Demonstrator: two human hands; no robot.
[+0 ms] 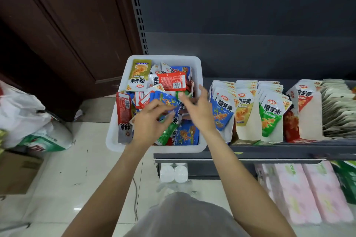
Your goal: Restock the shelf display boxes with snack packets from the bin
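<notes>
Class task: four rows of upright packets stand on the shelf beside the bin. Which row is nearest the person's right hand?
The blue-fronted row, leftmost on the shelf, right beside the right hand. The yellow, green and red rows stand farther right.
</notes>
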